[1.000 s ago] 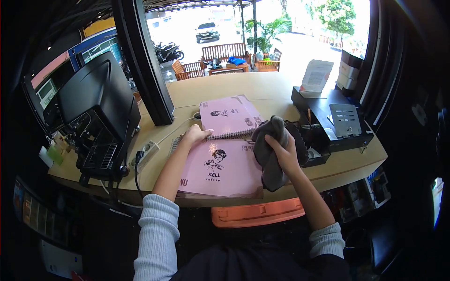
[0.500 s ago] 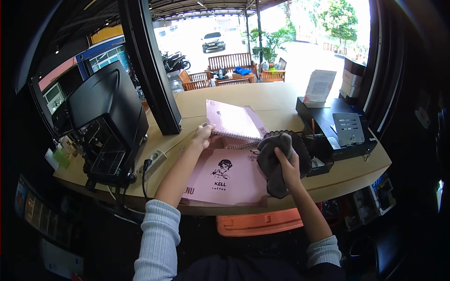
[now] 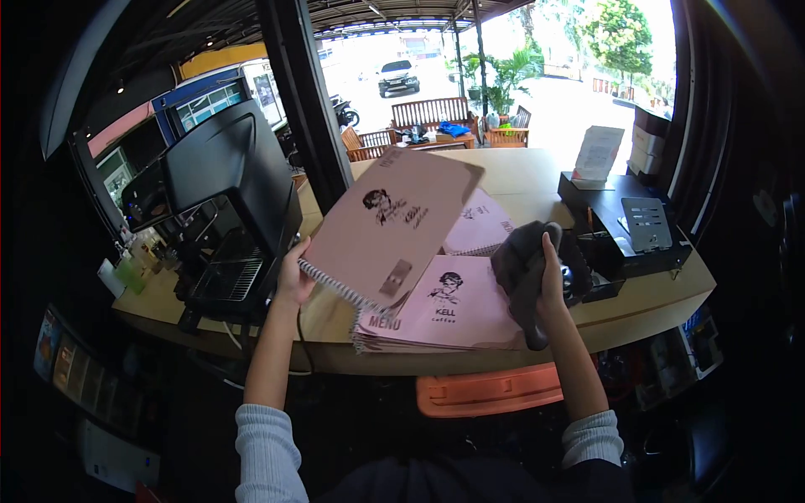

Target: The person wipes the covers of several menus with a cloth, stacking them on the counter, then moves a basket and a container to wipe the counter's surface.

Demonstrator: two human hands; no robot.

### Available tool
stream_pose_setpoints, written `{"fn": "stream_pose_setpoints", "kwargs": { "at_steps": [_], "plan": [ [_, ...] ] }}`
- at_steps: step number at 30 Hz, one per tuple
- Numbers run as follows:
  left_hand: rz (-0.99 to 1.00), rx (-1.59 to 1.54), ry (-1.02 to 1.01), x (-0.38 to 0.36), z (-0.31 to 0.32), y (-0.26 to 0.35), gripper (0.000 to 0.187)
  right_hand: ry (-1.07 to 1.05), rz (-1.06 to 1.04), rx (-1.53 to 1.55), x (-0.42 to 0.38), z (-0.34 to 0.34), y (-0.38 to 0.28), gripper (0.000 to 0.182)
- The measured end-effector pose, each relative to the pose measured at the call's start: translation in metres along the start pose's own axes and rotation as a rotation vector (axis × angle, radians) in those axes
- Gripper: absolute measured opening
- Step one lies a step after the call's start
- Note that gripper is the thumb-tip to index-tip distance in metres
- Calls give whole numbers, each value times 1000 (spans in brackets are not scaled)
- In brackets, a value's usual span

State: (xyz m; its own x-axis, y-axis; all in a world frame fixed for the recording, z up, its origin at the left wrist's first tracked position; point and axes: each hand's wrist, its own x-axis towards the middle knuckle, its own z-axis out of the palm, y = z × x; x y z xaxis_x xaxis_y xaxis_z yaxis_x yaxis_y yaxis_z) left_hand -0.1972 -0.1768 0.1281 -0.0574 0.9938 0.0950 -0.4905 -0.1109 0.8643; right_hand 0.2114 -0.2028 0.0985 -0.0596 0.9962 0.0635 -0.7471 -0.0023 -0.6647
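Note:
My left hand is closed on the spiral-bound edge of a pink menu, which is lifted and tilted above the counter. Bunched in my right hand is a dark grey cloth, held beside the stack. Below lies a stack of pink menus near the counter's front edge, the top one showing a drawn figure and "KELL coffee". Another pink menu lies behind that stack, partly covered by the raised one.
A black coffee machine stands left on the wooden counter, beside a dark post. At right are a black cash drawer, a metal stand and a sign. An orange lid sits below the counter edge.
My left hand has moved left and toward me, lifting the menu off the back pile and turning it. My right hand still holds the cloth. The view has shifted slightly.

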Motion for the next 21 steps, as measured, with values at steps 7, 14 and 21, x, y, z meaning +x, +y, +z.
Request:
{"fn": "stream_pose_setpoints", "kwargs": {
  "at_steps": [7, 14, 21],
  "plan": [
    [-121, 168, -246, -36, -86, 22, 31, -229, 228, 208, -15, 51, 44, 49],
    [-153, 120, -169, -75, -87, 26, 40, -58, 2, -486, -70, 89, 81, 54],
    [-149, -266, -232, -122, -86, -4, 49, 7, -240, -476, -101, 79, 99, 42]
  ]
}}
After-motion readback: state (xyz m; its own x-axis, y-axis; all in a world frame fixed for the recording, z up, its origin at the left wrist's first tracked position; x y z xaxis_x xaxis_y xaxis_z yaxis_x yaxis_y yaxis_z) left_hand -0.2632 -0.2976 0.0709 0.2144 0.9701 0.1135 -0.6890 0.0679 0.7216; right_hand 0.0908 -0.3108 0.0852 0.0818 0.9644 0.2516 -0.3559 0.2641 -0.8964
